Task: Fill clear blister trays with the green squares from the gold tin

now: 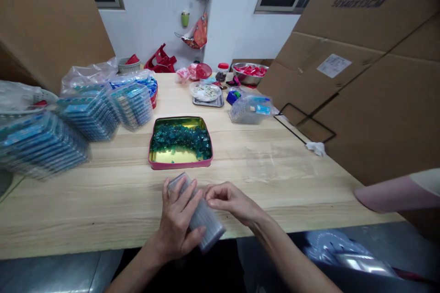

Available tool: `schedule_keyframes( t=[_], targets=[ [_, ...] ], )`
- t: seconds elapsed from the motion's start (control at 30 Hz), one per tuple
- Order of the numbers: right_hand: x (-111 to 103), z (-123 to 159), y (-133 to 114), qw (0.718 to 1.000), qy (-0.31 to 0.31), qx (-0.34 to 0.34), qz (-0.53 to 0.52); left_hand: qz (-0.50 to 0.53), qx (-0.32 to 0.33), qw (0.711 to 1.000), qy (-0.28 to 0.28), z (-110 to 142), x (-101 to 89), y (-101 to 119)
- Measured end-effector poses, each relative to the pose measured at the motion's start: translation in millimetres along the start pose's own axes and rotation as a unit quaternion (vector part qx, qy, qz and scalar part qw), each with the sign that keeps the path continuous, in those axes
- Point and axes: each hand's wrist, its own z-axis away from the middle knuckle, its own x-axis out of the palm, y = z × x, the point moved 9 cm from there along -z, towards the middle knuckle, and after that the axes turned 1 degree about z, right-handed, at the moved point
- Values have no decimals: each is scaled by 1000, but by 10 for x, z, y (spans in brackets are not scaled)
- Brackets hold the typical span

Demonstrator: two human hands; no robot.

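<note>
My left hand (177, 219) wraps around a stack of clear plastic packs (206, 222), which is tilted and rests partly on the table's front edge. My right hand (232, 199) comes in from the right, with its fingertips against the side of that stack. Beyond the hands lies an open tin tray (179, 155) with a red rim and a gold inside. A band of teal-green pieces (181, 139) fills its middle. Neither hand touches the tray.
The light wooden table (275, 197) also bears stacked blue packs in clear plastic (91, 116) at left and a clear bag (250, 111) at right. A steel bowl of red items (250, 73) stands at the back. Large cardboard sheets (347, 87) lean at right, near a pink sleeve (395, 194).
</note>
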Motion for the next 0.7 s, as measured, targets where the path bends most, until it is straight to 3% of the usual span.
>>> schedule_keyframes(
  t=[0.17, 0.43, 0.57, 0.7],
  targets=[
    [60, -20, 114, 995, 5, 26, -97, 2, 0, 1000, 8, 11, -13, -3],
    [100, 2, 121, 992, -3, 32, -124, 5, 0, 1000, 16, 6, -32, 5],
    [102, -10, 109, 997, 4, 22, -70, 3, 1, 1000, 11, 6, -26, 1],
    [-137, 98, -160, 995, 56, -34, 74, 6, -3, 1000, 6, 7, -16, -10]
  ],
)
